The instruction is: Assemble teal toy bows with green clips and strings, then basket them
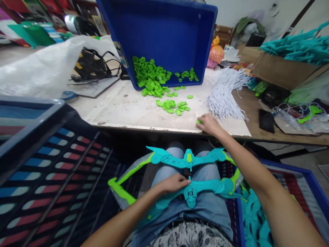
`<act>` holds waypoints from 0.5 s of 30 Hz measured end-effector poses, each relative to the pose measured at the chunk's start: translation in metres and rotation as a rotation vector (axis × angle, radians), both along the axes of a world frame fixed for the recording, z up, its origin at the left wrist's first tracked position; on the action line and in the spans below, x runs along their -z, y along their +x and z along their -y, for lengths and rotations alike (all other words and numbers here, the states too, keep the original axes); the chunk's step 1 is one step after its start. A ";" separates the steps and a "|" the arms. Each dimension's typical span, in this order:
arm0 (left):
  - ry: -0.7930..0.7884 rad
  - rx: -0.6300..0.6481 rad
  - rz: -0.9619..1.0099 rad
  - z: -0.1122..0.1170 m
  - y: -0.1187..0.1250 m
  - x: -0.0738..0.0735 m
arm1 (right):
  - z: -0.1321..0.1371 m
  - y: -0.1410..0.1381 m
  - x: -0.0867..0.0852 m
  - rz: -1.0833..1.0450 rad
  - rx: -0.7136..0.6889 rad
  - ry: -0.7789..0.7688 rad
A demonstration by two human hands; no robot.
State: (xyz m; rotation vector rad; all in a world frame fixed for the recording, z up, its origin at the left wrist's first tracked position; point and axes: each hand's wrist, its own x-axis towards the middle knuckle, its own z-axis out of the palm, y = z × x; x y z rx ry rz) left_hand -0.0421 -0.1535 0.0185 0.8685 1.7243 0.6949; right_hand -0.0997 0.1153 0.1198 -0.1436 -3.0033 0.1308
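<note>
Two teal, bow-shaped plastic toys with green limbs lie across my lap. The farther bow has a green plate at its middle. My left hand is closed on the nearer bow, just left of its center, where a recess shows without a green plate. At the table's front edge, my right hand pinches a small green plastic piece, mostly covered by the fingers. Loose green pieces lie on the table to its left.
A tilted blue bin holds a heap of green pieces. White cords lie right of it, near a black phone. A dark crate stands left; a blue crate with teal parts stands right.
</note>
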 end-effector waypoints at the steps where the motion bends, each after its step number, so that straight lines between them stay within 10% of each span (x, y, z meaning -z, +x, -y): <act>1: 0.001 -0.010 0.017 0.000 0.000 0.001 | 0.001 0.003 0.001 0.007 -0.010 -0.005; 5: -0.015 -0.041 0.142 0.000 0.000 0.000 | 0.018 0.034 0.011 -0.172 -0.074 -0.164; 10: -0.027 -0.088 0.285 0.001 -0.002 0.003 | 0.076 0.142 0.041 -0.223 -0.494 -0.404; 15: -0.037 -0.117 0.314 -0.001 0.002 0.005 | 0.116 0.216 0.080 -0.156 -0.492 -0.406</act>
